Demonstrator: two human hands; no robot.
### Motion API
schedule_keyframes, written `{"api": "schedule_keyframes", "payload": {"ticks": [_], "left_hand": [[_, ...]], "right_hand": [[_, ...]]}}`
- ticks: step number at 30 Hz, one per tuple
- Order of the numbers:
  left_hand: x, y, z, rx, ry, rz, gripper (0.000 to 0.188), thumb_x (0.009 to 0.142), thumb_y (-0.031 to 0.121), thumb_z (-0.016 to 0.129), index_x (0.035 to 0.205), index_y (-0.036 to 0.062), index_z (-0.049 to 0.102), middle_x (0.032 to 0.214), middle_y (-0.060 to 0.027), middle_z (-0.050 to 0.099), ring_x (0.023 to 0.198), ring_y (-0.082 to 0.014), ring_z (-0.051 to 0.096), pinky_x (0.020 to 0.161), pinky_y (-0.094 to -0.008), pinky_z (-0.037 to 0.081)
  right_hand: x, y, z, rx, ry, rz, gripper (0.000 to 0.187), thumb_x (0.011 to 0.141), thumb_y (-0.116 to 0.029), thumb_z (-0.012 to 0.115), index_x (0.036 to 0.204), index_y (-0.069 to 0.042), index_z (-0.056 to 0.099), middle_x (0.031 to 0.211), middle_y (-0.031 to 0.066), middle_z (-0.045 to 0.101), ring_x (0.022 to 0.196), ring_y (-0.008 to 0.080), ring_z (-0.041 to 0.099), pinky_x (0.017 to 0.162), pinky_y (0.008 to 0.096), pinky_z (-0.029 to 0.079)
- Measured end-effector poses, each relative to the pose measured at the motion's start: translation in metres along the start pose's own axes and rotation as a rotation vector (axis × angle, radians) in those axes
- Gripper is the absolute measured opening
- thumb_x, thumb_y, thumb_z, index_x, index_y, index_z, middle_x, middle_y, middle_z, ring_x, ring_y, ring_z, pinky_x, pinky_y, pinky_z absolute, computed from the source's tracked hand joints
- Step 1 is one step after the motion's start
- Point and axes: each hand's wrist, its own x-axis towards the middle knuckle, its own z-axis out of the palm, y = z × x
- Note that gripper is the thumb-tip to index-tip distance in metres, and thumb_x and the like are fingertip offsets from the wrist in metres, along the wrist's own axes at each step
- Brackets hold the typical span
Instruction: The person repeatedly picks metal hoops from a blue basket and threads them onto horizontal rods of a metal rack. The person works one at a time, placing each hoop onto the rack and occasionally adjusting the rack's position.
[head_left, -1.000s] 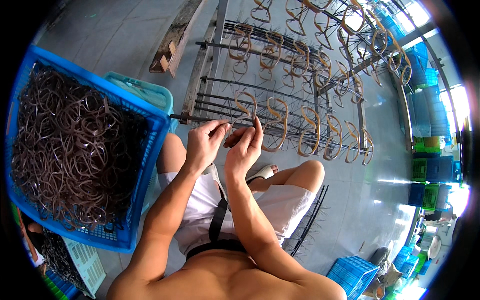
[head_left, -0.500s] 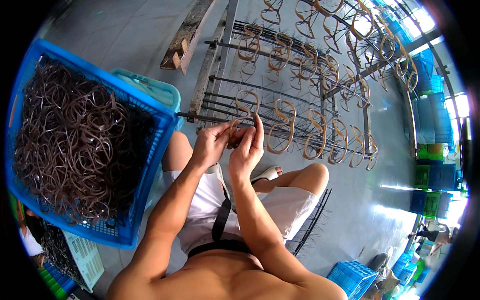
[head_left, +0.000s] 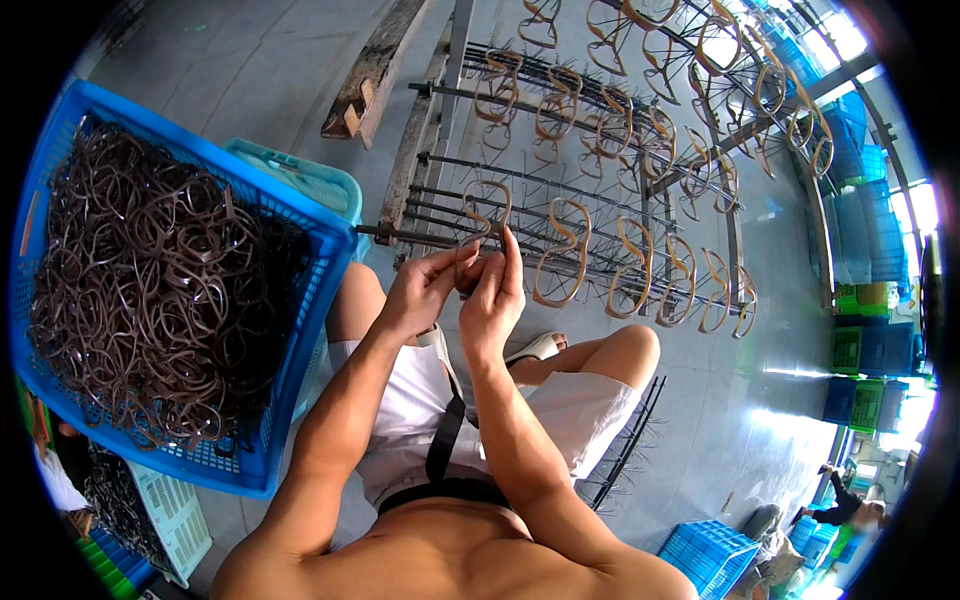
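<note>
A thin brown eyeglass frame (head_left: 490, 188) stands at the left end of a black rack bar (head_left: 410, 238), its lower rim between my hands. My left hand (head_left: 418, 288) is closed, thumb and fingers pinching this rim. Beside it, my right hand (head_left: 492, 292) is also closed on the frame, its forefinger pointing up along the rim. My fingers hide exactly where the frame meets the bar's thin wires. To the right, several similar frames (head_left: 566, 250) hang in a row along the same bar.
A blue crate (head_left: 190, 468) full of tangled brown eyeglass frames (head_left: 140, 290) stands at my left, with a pale teal crate (head_left: 340, 185) behind. More rack bars and a wooden beam (head_left: 375, 80) lie ahead. Another blue crate (head_left: 705, 560) and a person (head_left: 850, 508) are at lower right.
The frame between my fingers has shifted slightly left, and my right hand has moved a little with it. At the far right, the person has changed posture.
</note>
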Motion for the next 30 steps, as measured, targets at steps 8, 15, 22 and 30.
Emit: {"api": "schedule_keyframes", "payload": {"ticks": [8,15,22,30], "left_hand": [[0.000,0.009,0.011,-0.135,0.084,0.018,0.028,0.093,0.003,0.049,0.118,-0.0037,0.057,0.098,-0.0049,0.065,0.093,-0.0095,0.058,0.085,-0.0199,0.045],[0.001,0.021,0.027,-0.265,0.302,-0.080,0.022,0.088,0.016,0.060,0.097,-0.0035,0.064,0.084,-0.0067,0.066,0.073,-0.0099,0.059,0.067,-0.0242,0.048],[-0.027,0.019,-0.022,0.056,0.303,-0.034,0.022,0.089,0.024,0.059,0.097,0.0046,0.064,0.086,-0.0046,0.066,0.077,-0.0126,0.061,0.070,-0.0255,0.050],[-0.126,0.020,-0.176,1.574,0.710,0.024,0.021,0.081,0.007,0.054,0.101,0.0049,0.058,0.104,-0.0116,0.055,0.095,-0.0317,0.055,0.075,-0.0397,0.050]], "right_hand": [[0.007,-0.003,-0.008,-0.141,0.016,-0.073,0.036,0.097,-0.009,0.042,0.132,-0.004,0.043,0.066,0.0030,0.055,0.058,0.0080,0.049,0.054,0.0229,0.044],[0.008,0.004,-0.006,-0.132,0.005,-0.170,0.035,0.097,-0.009,0.043,0.131,-0.001,0.042,0.069,0.0014,0.051,0.057,0.0058,0.044,0.050,0.0211,0.039],[-0.025,-0.001,-0.034,-0.575,-0.168,-0.300,0.067,0.087,-0.008,0.056,0.143,-0.002,0.021,0.117,0.0174,0.042,0.096,0.0230,0.045,0.082,0.0355,0.041],[-0.036,-0.002,-0.027,-0.702,-0.239,-0.417,0.060,0.085,-0.007,0.058,0.137,0.002,0.029,0.121,0.0225,0.035,0.098,0.0307,0.045,0.084,0.0390,0.041]]}}
